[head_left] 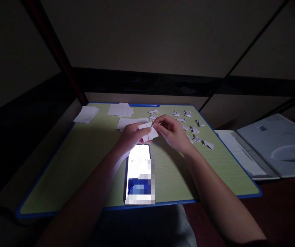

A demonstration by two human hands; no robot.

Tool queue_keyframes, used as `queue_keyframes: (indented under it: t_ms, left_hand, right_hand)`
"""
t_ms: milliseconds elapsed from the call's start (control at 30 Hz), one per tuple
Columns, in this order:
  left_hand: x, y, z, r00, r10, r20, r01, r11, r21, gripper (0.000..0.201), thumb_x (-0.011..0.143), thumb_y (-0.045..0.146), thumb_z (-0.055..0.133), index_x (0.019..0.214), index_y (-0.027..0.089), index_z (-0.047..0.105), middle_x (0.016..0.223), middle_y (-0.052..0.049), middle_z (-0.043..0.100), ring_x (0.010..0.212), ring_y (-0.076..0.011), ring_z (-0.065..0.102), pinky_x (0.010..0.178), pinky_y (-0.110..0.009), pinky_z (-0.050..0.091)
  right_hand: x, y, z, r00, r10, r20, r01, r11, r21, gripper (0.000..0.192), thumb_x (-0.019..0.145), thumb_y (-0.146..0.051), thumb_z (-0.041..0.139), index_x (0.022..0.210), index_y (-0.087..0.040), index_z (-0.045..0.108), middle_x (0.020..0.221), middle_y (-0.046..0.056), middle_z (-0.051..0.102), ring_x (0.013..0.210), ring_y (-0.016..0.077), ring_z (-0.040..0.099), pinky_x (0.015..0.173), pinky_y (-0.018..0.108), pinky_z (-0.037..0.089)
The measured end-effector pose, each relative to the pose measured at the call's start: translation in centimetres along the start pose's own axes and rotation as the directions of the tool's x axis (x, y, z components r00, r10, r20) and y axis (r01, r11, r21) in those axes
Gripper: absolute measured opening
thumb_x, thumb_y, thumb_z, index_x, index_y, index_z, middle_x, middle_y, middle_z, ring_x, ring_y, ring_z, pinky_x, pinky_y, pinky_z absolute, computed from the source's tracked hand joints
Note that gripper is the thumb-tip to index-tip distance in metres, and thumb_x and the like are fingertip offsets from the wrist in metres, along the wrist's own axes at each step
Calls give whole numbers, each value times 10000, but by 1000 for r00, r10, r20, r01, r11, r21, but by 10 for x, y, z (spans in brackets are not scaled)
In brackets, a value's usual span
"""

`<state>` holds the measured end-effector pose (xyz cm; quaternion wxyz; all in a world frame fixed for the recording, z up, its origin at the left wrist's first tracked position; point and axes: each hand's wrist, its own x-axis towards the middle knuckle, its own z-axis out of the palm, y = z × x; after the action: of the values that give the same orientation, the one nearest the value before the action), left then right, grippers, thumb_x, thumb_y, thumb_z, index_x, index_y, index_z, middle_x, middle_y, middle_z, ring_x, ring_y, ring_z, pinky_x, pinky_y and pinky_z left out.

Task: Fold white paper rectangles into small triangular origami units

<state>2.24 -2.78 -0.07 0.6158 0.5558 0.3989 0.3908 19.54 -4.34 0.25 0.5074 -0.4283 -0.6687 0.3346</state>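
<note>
A small folded piece of white paper (146, 135) is held above the table, with crease lines across it. My left hand (131, 136) grips it from the left, thumb on top and fingers beneath. At its upper right edge, the thumb and forefinger of my right hand (171, 131) pinch the paper. Just under my hands, a lit phone (139, 168) lies on the table with timer digits on its screen. Behind my hands lie loose white sheets (126, 122), partly covered by my left hand.
Several small folded paper shapes (194, 129) are scattered on the right of the green table (80, 164), which has a blue rim. Two paper stacks, one at the far left (86, 114) and one at the back (120, 109), lie there. A grey panel (278, 144) stands right of the table.
</note>
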Motion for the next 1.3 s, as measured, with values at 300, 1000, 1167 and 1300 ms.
queue_keyframes:
  t_ms: [300, 1000, 1167, 1300]
  left_hand:
    - [0, 0, 3, 1000, 14, -24, -13, 999, 33, 213, 744, 322, 641, 799, 118, 668, 661, -53, 652, 538, -132, 616, 509, -242, 500]
    - [-3, 4, 3, 999, 11, -33, -9, 998, 56, 319, 769, 350, 644, 940, 88, 704, 787, -110, 731, 552, -124, 633, 518, -233, 479]
    - [-2, 3, 2, 1000, 14, -19, -13, 999, 52, 328, 807, 404, 643, 937, 108, 697, 819, -105, 738, 586, -128, 654, 533, -231, 497]
    - [-2, 3, 3, 1000, 14, -10, -14, 1000, 28, 350, 798, 404, 662, 976, 105, 698, 844, -109, 742, 623, -137, 664, 558, -241, 512]
  right_hand:
    - [0, -4, 3, 1000, 8, -6, -8, 999, 38, 96, 843, -253, 656, 826, -168, 614, 722, -14, 570, 615, 100, 482, 564, 271, 362]
    - [-1, -8, -5, 994, 8, 113, -9, 1000, 8, 118, 856, -286, 662, 839, -185, 602, 787, 0, 590, 658, 110, 506, 584, 276, 380]
    - [-2, -8, -5, 993, -24, 116, 24, 1000, -3, 117, 862, -287, 662, 846, -184, 610, 799, 1, 597, 647, 104, 495, 589, 273, 377]
    - [-2, -6, -3, 996, -32, 85, 30, 999, 28, 111, 851, -280, 673, 856, -187, 613, 828, 9, 613, 678, 111, 522, 613, 276, 399]
